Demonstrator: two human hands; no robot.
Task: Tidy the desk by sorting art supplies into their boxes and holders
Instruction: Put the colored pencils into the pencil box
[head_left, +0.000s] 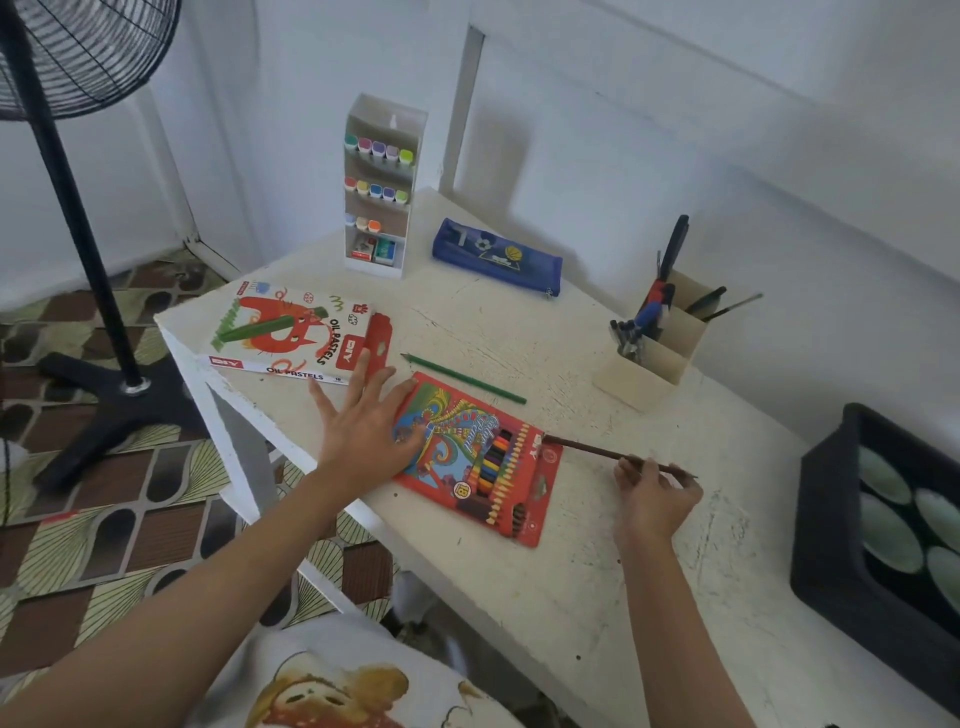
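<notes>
Brown pencil (587, 450) is pinched by the right hand (657, 499), its long axis pointed leftward at the mouth of the pencil box (483, 467). The box is pressed to the worktop (623, 571) under the flat, spread left hand (363, 421); a green pencil (462, 378) lies beyond.

Single head-worn view, wide-angle, looking forward and down at the desk (597, 597) from its near edge. It's rolled a bit, so the tabletop runs diagonally, with the far corner up by the marker rack (382, 192). Pretty close in: both forearms come in from the bottom, and the left hand (363, 426) and right hand (654, 493) land mid-frame. Wide enough to catch the fan (78, 52) and patterned floor (104, 545) on the left, and the white wall (675, 104) behind.
</notes>
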